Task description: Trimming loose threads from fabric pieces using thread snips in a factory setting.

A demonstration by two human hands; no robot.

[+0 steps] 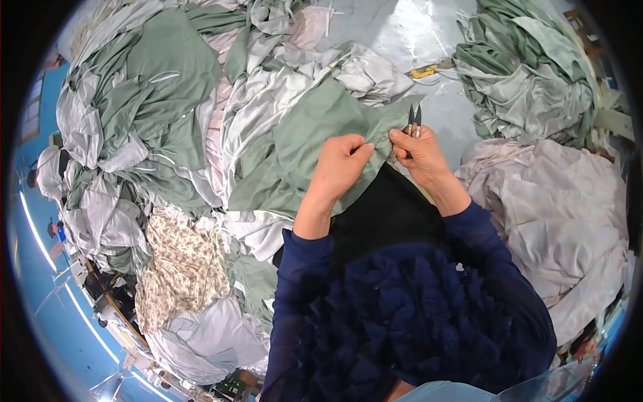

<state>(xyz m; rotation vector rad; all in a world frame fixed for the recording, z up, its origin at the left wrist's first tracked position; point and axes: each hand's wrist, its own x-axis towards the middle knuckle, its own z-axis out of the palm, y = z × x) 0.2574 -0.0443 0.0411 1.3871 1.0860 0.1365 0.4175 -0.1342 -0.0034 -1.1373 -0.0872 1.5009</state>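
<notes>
Grey surface (442, 110) between fabric heaps (542, 208): we clench the green cloth (308, 117) at centre in our left hand (340, 164), while our right hand (423, 157) grasps black-bladed snips (411, 118) and pinches the cloth's right edge

A thin sage-green fabric piece (311, 114) lies spread and creased. Dark-bladed metal thread snips (410, 122) point away from the wearer, blades slightly parted.

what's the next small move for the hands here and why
Perhaps tilt the scissors toward the edge of the green cloth: the right hand holds them beside that edge, blades pointing away from the person, while the left hand is curled over the cloth.
</notes>
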